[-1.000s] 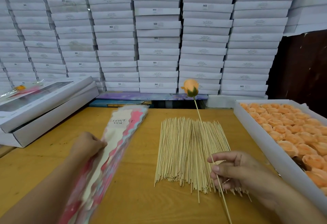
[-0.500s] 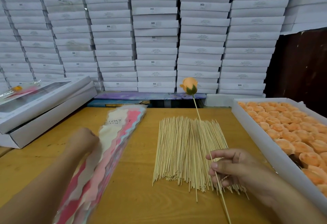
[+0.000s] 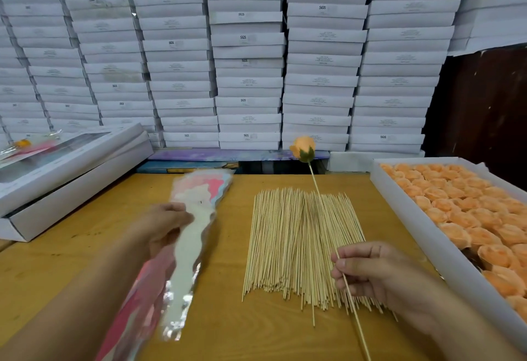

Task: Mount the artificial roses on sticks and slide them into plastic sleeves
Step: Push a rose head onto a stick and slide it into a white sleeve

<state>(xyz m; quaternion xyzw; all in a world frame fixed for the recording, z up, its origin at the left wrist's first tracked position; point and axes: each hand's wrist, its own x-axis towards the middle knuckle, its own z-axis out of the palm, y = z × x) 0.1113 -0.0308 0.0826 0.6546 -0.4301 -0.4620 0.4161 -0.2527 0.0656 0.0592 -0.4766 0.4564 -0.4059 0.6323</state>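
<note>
**One rose on its stick, sleeves in the other hand**

The right hand [image 3: 376,272] reaches in from the lower right, knuckles up, hovering above the near end of the loose sticks. Its grip is narrow: thumb and fingertips pinch a single stick [image 3: 328,224] partway along its length, the other fingers curled beside it. The stick slants up and away from the hand, its bare end passing below the wrist toward the bottom edge. An orange rose [image 3: 303,147] with a green base sits on the far tip, raised above the far edge of the tabletop [image 3: 222,318].

The left hand [image 3: 164,225] comes in on a long forearm from the lower left. Its fingers curl round the left edge of a stack of plastic sleeves [image 3: 188,246], pink and white with a silvery narrow end, blurred in the view. The wide end points away, the narrow end toward the person.

Between the two hands a pile of bare sticks [image 3: 302,246] lies flat on the tabletop. At the right, a white tray [image 3: 410,212] holds rows of orange rose heads [image 3: 467,212]. The held rose is well apart from the sleeves.
</note>
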